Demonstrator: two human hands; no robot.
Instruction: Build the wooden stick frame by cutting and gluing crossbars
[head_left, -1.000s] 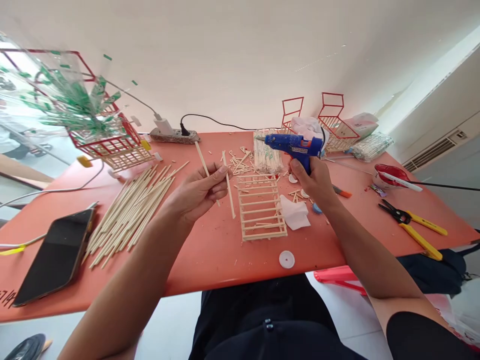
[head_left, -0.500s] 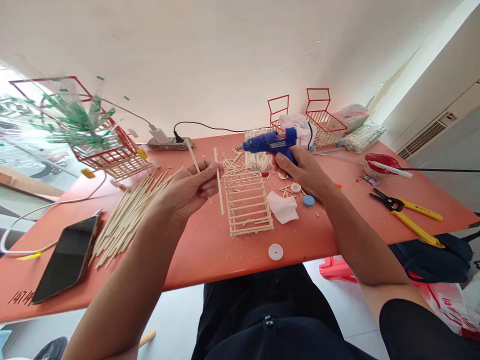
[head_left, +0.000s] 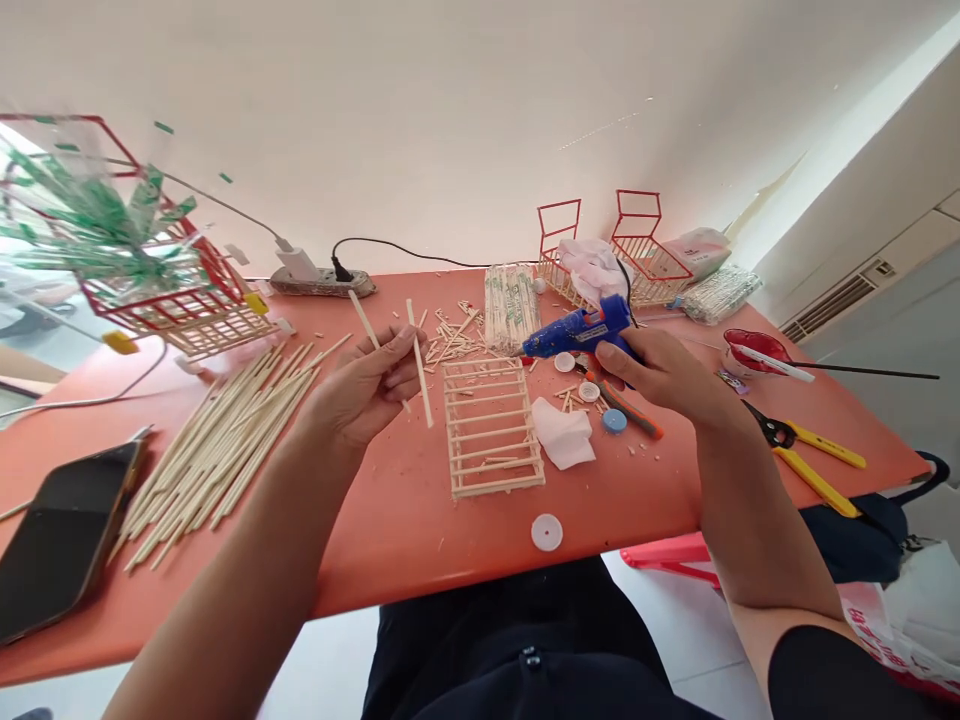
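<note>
Across the orange bench [head_left: 375, 545], the largest item is the red-topped basket [head_left: 191, 312] at the back left, likely parked there out of the arms' way. Next in size, a fan of loose sticks [head_left: 225, 445] lies beside the left forearm, apparently laid roughly parallel so single ones lift out easily. The ladder-like frame [head_left: 491, 434] rests flat in front of the person, between the forearms, where both hands can reach it and the bench supports its rails. The right hand [head_left: 664, 375] has its grip wrapped around the handle of the blue glue gun [head_left: 574, 332], held above the bench with the nozzle aimed left and slightly down, presumably keeping the hot tip off the surface. The left hand [head_left: 381, 380] has its grip closed on two cut sticks [head_left: 421, 375], one pinched by the thumb tip, the other farther back, spread apart perhaps so they do not touch. Smallest, a white disc [head_left: 547, 532] lies near the front edge.
</note>
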